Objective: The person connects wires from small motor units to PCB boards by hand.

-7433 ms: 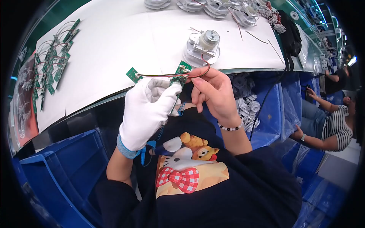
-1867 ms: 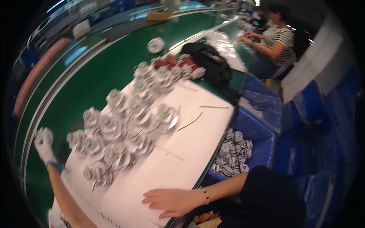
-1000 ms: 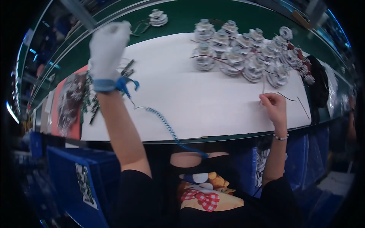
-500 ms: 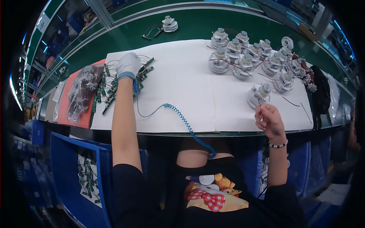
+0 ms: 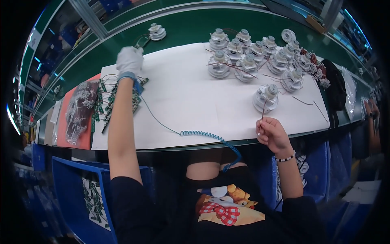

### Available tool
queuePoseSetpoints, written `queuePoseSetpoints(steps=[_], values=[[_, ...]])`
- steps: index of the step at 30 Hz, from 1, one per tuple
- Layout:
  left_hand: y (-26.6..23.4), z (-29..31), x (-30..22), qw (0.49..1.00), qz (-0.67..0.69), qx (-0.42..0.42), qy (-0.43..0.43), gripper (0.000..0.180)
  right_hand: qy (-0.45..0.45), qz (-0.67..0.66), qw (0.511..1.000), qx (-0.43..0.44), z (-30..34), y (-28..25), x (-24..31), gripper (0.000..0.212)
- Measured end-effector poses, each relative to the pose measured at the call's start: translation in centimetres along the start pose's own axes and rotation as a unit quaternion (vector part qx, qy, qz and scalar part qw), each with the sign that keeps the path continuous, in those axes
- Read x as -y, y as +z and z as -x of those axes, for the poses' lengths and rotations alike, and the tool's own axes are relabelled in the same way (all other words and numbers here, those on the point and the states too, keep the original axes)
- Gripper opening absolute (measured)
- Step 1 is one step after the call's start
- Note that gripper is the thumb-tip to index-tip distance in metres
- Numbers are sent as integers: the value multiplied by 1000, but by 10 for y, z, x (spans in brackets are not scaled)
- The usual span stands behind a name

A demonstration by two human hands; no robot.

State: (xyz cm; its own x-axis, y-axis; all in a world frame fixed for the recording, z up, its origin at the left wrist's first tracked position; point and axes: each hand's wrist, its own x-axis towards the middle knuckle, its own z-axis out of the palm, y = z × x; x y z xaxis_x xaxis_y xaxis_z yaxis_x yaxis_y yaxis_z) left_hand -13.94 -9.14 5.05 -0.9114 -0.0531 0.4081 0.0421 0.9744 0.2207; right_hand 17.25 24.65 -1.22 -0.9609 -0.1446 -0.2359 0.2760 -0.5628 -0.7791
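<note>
My right hand (image 5: pixel 275 134) is closed near the front edge, its fingers pinching a dark red wire (image 5: pixel 263 115). That wire runs to a white round part with a grey cylinder on top (image 5: pixel 266 98), standing on the white sheet. My left hand (image 5: pixel 130 61), in a white glove with a blue wrist strap (image 5: pixel 127 75), reaches to the far left, just beyond a heap of green circuit boards (image 5: pixel 106 105). It is beside the wires of another white round part (image 5: pixel 157 32). The left fingertips are hidden, so I cannot see whether they hold anything.
Several similar round parts (image 5: pixel 248 67) crowd the right of the white sheet (image 5: pixel 183 89), beside bundled red wires (image 5: pixel 315 65) and a black bag (image 5: pixel 335 87). A clear bag (image 5: pixel 81 110) lies on an orange sheet at left. A coiled blue cord (image 5: pixel 203 133) crosses the front. Blue bins (image 5: pixel 77 175) stand below.
My left hand has moved from the board heap farther away, toward the lone round part at the back. My right hand has drawn back from its part, still pinching the wire. The view has shifted.
</note>
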Motion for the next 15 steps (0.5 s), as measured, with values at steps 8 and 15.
queuePoseSetpoints(steps=[8, 15], values=[[-57, 149, -82, 938, 164, -145, 267, 11, 12, -32, 999, 40, -4, 3, -7, 15], [-29, 245, -102, 942, 144, 49, 299, 8, 15, -4, 998, 65, -4, 15, -8, 14]])
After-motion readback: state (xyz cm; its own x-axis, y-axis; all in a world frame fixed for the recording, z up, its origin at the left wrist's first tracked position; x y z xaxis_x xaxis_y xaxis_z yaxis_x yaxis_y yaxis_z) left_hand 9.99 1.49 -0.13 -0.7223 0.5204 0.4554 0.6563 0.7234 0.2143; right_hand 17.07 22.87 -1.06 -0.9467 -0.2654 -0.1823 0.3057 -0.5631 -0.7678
